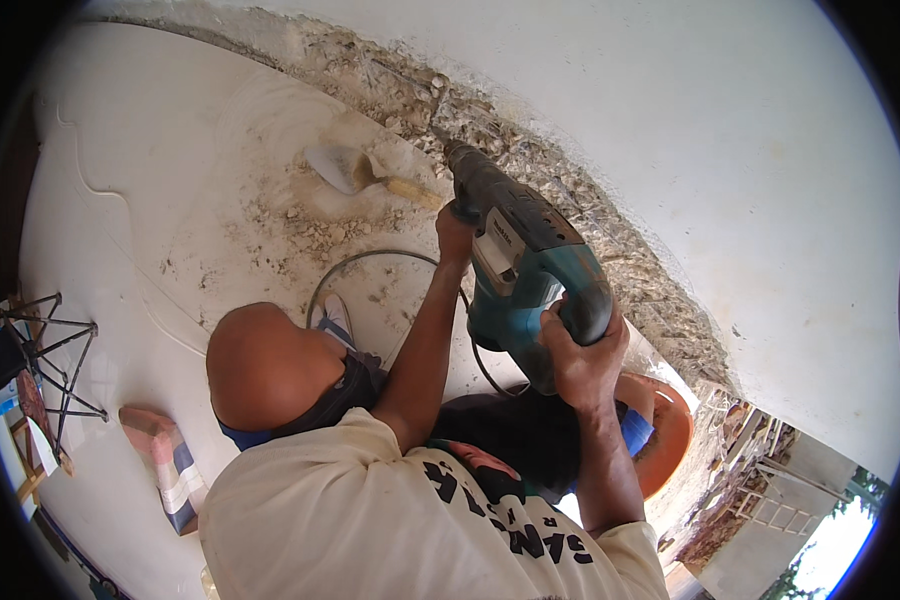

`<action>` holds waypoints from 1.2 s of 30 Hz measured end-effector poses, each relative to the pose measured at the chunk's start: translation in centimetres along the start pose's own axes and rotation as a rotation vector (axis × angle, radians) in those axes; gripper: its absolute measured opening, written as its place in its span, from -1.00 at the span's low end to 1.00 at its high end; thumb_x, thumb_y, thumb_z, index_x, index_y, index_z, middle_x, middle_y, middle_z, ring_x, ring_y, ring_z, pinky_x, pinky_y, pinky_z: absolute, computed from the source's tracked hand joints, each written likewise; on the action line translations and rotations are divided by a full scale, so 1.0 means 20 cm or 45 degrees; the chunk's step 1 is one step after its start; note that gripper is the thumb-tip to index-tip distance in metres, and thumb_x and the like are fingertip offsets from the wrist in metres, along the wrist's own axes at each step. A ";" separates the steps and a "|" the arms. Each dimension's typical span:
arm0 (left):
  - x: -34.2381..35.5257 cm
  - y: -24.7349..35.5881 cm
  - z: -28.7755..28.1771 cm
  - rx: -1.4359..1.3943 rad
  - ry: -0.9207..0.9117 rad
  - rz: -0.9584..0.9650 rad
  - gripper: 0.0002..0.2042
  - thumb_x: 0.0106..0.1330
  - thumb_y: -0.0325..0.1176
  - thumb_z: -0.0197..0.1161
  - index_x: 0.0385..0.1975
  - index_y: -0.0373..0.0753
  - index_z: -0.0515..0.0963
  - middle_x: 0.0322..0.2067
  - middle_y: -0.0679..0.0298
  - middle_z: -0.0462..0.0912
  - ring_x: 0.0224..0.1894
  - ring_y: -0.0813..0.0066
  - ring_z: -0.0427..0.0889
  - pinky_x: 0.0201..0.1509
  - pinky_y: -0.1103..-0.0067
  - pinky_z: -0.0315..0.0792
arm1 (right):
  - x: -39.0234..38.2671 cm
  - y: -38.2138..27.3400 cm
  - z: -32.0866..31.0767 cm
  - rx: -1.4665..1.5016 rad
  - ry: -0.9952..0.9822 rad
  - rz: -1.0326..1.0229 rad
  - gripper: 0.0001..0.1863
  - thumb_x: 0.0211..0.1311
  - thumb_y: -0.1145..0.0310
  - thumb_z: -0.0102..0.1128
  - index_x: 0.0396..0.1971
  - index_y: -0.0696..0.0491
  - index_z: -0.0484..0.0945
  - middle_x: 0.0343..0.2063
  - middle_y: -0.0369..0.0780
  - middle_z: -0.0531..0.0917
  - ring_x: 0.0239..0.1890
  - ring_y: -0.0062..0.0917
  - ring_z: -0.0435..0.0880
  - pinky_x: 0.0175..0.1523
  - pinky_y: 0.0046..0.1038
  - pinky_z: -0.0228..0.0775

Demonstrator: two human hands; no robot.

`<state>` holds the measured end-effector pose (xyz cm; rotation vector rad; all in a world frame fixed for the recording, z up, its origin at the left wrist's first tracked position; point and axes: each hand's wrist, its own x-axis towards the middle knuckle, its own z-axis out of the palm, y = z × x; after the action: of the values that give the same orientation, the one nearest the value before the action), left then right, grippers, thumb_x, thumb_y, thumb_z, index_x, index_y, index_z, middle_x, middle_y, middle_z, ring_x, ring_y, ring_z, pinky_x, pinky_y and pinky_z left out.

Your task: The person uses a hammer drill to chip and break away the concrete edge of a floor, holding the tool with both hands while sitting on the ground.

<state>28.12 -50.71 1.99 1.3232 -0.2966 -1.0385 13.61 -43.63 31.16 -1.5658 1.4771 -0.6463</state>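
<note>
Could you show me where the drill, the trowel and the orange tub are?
Drill (513, 242): head view, on the side of its body.
Trowel (410, 189): head view, on its handle.
Orange tub (673, 438): head view, on its wall.

Checked bundle (162, 462) on pale floor (100, 265), black tubular frame (65, 350) at left, thin white cord (94, 191)

L hand (454, 240): fingers mostly hidden behind drill (535, 255); R hand (582, 365) partly so, round rear grip (592, 302). Bit (438, 132) tip unclear vs. rubble (610, 215). Trowel (368, 176) handle's end out of sight nr. L hand. Orange tub (678, 440) part-hidden behind R forearm (606, 465). Shirt (400, 520) cut off, btm edge.
</note>
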 end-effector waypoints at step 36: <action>-0.17 0.14 -0.09 -0.042 -0.019 0.110 -0.84 0.24 -0.57 0.20 -0.22 -0.39 0.64 -0.33 0.19 0.74 -0.31 0.47 0.65 -0.17 0.49 0.51 | -0.20 -0.02 0.04 -0.042 -0.152 -0.198 -0.73 0.04 0.52 0.37 -0.24 0.18 0.54 -0.47 -0.20 0.71 -0.49 -0.60 0.68 -0.33 -0.52 0.54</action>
<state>28.78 -47.32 5.12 1.2626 -0.3432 -0.9770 13.88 -39.63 31.91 -1.7266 1.2930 -0.6086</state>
